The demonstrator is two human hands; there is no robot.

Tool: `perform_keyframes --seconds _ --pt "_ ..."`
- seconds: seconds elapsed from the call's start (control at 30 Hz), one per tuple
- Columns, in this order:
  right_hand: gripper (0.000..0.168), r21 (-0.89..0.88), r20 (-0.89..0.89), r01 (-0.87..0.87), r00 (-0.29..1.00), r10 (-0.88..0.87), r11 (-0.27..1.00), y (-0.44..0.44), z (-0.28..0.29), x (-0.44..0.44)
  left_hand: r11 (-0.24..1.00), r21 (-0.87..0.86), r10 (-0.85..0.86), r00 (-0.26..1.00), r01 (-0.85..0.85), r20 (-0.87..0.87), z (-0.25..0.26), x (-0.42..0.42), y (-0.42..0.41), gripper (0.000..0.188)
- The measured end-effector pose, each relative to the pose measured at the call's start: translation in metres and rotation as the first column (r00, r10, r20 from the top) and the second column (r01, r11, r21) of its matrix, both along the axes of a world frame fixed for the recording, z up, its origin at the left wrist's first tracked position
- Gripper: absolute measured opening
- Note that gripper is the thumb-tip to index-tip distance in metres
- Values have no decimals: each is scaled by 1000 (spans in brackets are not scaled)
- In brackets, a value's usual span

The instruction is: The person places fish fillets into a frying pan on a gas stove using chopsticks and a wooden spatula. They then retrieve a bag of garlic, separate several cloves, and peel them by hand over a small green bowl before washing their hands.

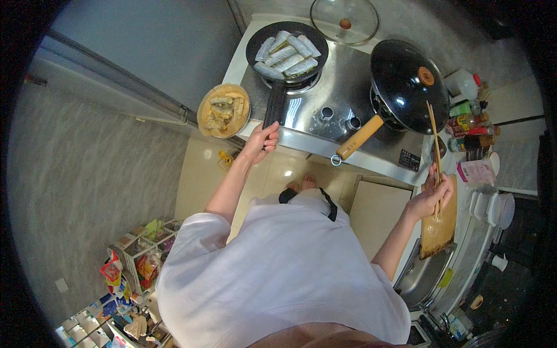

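My left hand point(262, 141) grips the black handle point(275, 104) of a frying pan point(321, 37) on the left burner. Several silvery fish pieces point(285, 54) lie close together in the pan. Left of the stove, a paper-lined plate point(203, 114) carries browned fish pieces point(223, 111). In my right hand point(431, 195) is a pair of wooden chopsticks point(434, 135), its thin ends pointing away from me. This hand hovers over or beside a wooden cutting board point(439, 235); whether it touches the board I cannot tell.
A lidded black wok point(396, 78) with a wooden handle point(360, 137) occupies the right burner. A glass lid point(346, 21) leans behind the steel gas stove point(304, 117). Seasoning bottles point(468, 124) line the right counter, with plastic containers point(491, 209) and a sink point(413, 278) nearer me.
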State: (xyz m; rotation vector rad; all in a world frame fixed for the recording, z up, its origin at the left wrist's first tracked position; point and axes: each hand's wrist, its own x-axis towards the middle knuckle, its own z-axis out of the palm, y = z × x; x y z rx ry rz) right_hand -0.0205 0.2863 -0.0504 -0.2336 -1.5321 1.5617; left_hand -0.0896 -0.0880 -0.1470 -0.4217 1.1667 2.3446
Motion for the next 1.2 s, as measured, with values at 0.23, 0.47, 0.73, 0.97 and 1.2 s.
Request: perform_keyframes --seconds 0.23,0.47,0.73,0.97,1.2 --pt "21 -9 15 9 1000 -9 1000 -4 -5 1 998 51 -29 998 26 62 10 -3 -3 47" --pt "24 -187 -8 26 1000 -28 982 -4 7 -5 789 -555 -4 903 -261 -430 -94 6 45 34" --pt "24 -184 -23 106 993 -112 977 8 8 14 138 -792 -526 634 -594 -567 -56 -61 126 50" --pt "25 -189 46 180 984 -175 965 20 -2 33 120 -832 -681 564 -542 -466 -60 -87 119 41" --pt "26 -262 38 159 987 -154 952 22 -9 31 113 -876 -737 552 -469 -390 -61 -90 120 40"
